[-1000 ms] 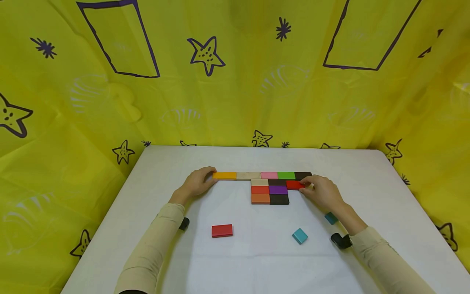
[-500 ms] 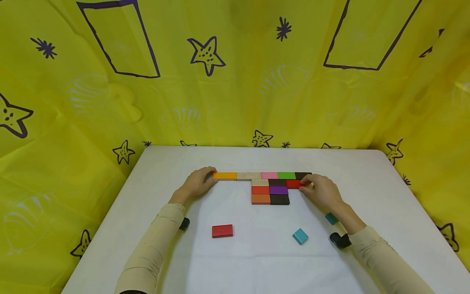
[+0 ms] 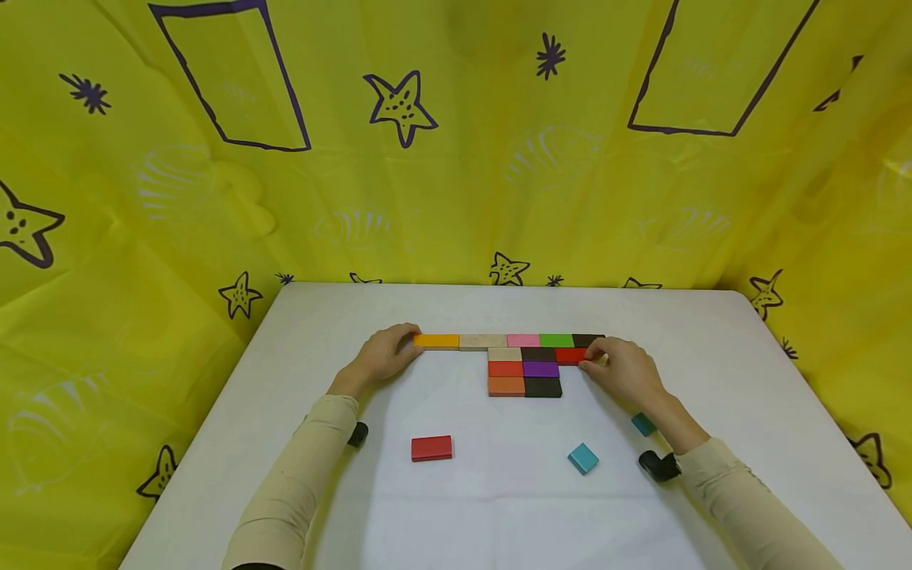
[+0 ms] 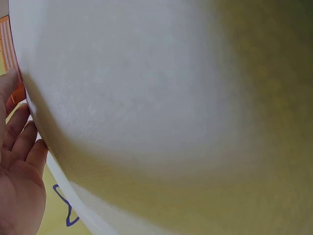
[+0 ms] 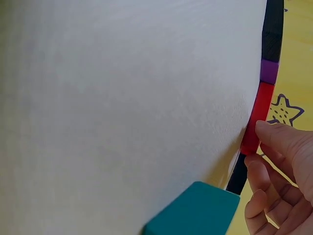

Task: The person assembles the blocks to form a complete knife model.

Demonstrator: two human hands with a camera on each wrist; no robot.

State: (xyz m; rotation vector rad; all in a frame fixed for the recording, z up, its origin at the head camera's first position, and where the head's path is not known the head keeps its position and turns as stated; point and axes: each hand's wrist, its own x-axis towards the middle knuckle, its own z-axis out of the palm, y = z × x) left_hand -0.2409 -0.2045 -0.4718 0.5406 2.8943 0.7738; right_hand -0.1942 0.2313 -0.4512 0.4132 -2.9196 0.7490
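My left hand (image 3: 385, 352) is at the left end of a row of flat wooden blocks and holds the orange block (image 3: 438, 341) by its end. In the left wrist view the thumb lies against that orange block (image 4: 11, 58). My right hand (image 3: 627, 372) pinches a red block (image 3: 569, 356) between thumb and fingers, also seen as the red block (image 5: 257, 117) in the right wrist view. That block lies against the underside of the row, beside a dark block (image 3: 537, 354). The row continues with a natural wood block (image 3: 483, 341), a pink block (image 3: 523, 340), a green block (image 3: 556, 340) and a black block (image 3: 588, 340).
Below the row sit an orange-red block (image 3: 505, 369), a purple block (image 3: 540, 369), an orange block (image 3: 506, 386) and a black block (image 3: 543, 387). A loose red block (image 3: 431, 448) and two teal blocks (image 3: 583, 458) lie nearer on the white table (image 3: 499, 530).
The red block in my right hand has shifted slightly away from me, up against the row and the dark block. My left hand has stayed in place.
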